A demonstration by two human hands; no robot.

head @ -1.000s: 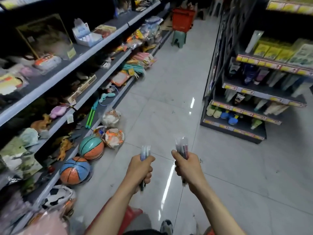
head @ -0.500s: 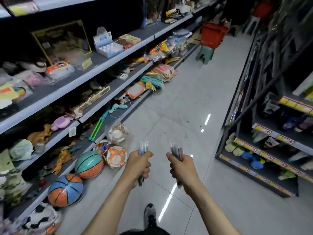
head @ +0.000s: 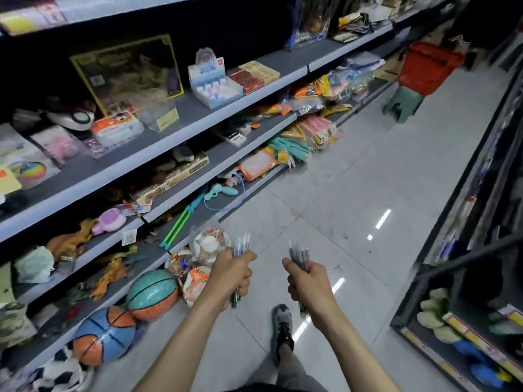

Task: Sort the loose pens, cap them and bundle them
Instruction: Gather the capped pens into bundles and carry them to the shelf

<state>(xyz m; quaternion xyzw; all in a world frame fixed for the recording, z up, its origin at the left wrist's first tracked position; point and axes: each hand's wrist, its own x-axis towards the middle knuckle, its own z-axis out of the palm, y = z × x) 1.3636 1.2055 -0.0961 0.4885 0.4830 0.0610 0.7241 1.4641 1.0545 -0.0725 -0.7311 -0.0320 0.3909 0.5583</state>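
My left hand (head: pixel 230 274) grips a small bunch of blue pens (head: pixel 241 244), held upright with their tips sticking out above and below the fist. My right hand (head: pixel 308 281) grips a second bunch of red and dark pens (head: pixel 299 256), also upright. Both fists are held out in front of me, about a hand's width apart, over the shop's tiled floor. Motion blur hides whether the pens are capped.
Toy shelves (head: pixel 181 131) run along the left, with basketballs (head: pixel 152 294) on the lowest level. Another shelf unit (head: pixel 452 281) stands at the right. A red basket (head: pixel 427 67) sits on a green stool (head: pixel 403 101) far down the aisle. My shoe (head: pixel 282 323) is below my hands.
I have walked forward along the aisle and the view has swung left toward the toy shelves. Both hands keep their grip on the pens and stay about the same distance apart.
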